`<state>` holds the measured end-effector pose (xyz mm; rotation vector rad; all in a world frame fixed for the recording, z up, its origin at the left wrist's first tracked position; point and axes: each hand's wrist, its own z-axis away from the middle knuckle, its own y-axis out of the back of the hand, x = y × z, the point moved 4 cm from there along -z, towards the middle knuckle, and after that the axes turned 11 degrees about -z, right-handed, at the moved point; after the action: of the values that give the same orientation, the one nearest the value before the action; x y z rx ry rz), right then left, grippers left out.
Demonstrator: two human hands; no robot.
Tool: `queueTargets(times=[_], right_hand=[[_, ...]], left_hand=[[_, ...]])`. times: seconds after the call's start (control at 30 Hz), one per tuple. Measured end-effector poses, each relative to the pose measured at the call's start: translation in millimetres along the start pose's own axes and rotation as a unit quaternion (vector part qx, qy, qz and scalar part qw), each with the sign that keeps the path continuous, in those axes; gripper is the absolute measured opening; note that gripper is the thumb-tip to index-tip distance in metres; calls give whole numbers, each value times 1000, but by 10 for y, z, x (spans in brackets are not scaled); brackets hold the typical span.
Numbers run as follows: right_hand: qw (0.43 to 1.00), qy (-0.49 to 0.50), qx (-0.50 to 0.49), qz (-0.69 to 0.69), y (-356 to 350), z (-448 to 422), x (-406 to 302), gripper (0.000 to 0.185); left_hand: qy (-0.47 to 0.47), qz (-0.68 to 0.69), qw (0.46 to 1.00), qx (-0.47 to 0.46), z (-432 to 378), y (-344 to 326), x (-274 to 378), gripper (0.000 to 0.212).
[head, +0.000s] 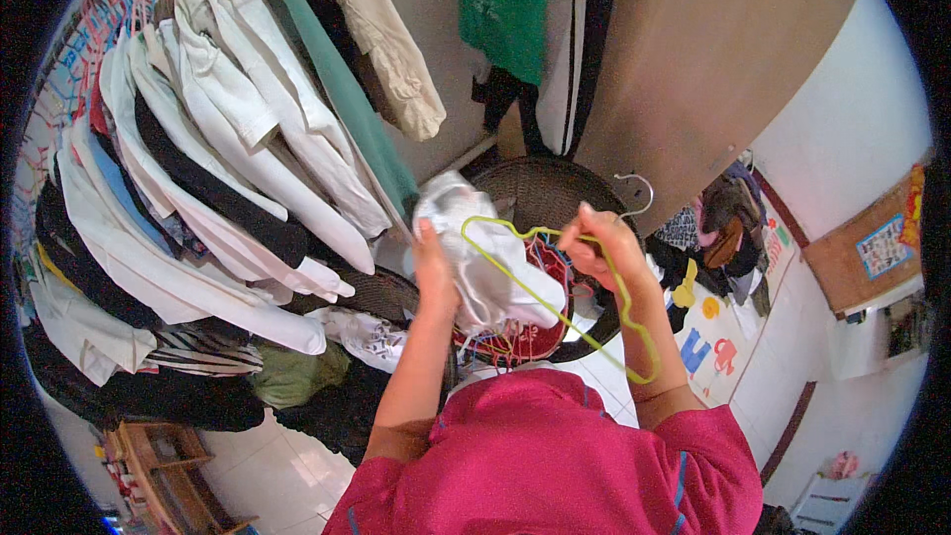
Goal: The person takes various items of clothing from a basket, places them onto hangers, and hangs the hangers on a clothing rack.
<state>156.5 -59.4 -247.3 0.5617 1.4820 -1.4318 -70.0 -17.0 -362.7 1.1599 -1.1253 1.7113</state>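
Note:
My left hand [437, 275] grips a bunched white garment [513, 286], blurred by motion, in front of my chest. In my right hand [603, 244] is a yellow-green clothes hanger [550, 305], held near its neck with the metal hook [645, 193] pointing up and away. Part of the hanger's frame crosses in front of the white cloth; whether it touches the cloth I cannot tell. Below both hands, a red container [531, 342] holds several loose hangers, partly hidden by the garment.
Clothes on hangers [245, 111] crowd a rack on the left. Behind my hands stands a dark round woven basket [546, 182]. A green T-shirt [513, 22] hangs at the back beside a brown door [698, 52]. Piled clothes [732, 223] lie at right on a patterned mat [732, 357].

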Motion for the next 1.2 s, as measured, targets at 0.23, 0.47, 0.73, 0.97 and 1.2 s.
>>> queueTargets(times=[0.23,0.47,0.73,0.97,1.2], right_hand=[[924,222,271,-152,586,-219,-283,45],[951,103,292,-4,480,-464,170,53],[882,73,150,441,134,-394,255,56],[913,63,4,404,195,-210,397,42],[987,-129,-90,-19,-98,-139,671,43]], left_hand=[[-167,-534,821,111,268,189,303,72],[-352,-471,795,-149,1023,-487,696,72],[-231,-197,909,-286,859,-258,657,57],[-77,-85,946,-304,654,-13,549,52],[-87,-77,968,-221,591,23,640,15]])
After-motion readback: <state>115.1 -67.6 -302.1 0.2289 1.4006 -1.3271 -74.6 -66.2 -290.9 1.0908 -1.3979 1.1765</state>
